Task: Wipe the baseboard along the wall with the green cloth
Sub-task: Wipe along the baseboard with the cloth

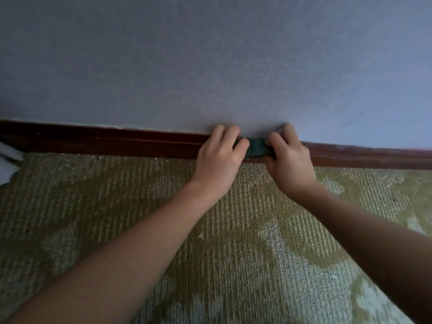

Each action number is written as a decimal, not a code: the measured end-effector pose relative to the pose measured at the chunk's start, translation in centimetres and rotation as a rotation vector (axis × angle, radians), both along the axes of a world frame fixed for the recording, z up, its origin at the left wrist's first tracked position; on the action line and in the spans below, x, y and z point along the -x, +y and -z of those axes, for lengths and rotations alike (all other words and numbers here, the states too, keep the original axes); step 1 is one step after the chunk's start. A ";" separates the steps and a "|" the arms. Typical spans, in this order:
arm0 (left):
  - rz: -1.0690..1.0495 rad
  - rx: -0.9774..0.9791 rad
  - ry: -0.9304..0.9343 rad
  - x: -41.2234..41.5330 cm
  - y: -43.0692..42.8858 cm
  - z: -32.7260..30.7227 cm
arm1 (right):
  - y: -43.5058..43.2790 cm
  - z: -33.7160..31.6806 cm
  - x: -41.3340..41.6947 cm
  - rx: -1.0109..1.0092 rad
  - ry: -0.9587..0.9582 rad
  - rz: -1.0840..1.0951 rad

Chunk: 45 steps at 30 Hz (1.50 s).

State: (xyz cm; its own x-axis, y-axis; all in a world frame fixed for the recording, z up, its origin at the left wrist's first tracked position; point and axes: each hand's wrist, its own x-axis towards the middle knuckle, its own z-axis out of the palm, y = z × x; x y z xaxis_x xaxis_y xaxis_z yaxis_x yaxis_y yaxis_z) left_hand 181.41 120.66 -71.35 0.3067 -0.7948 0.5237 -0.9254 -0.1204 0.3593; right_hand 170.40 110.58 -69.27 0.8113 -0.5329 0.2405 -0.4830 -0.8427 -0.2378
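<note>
Dark red-brown wood, that's the baseboard [117, 141], running along the bottom of a plain bluish-grey wall [210, 66] and tilting a bit down toward the right from where I'm standing. Both arms are stretched out to it over the carpet [233, 242], which is a ribbed, yellowish-green thing with paler patches.

The green cloth [258, 148] is bunched up small and pressed right against the face of the baseboard, sitting between the two hands. The left hand [218, 160] has its fingers curled over one end of the cloth, fingertips up by the top edge of the board. The right hand [288, 157] grips the other end the same way, fingers curled round it, knuckles just touching the wall line. Only a short strip of cloth shows between them.

There's something white [8, 157] poking in at the far left edge down on the floor, can't tell what it is.
</note>
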 end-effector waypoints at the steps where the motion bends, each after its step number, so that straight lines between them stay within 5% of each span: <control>1: 0.008 0.005 -0.011 0.3 -0.3 0.1 | -0.4 0.0 0.5 0.005 0.005 -0.007; 40: 0.031 0.043 -0.078 4.4 -4.6 0.6 | -4.8 2.2 5.2 -0.041 -0.130 -0.007; 45: 0.139 0.009 -0.132 5.8 -6.6 0.0 | -6.3 2.3 7.2 -0.065 -0.214 0.198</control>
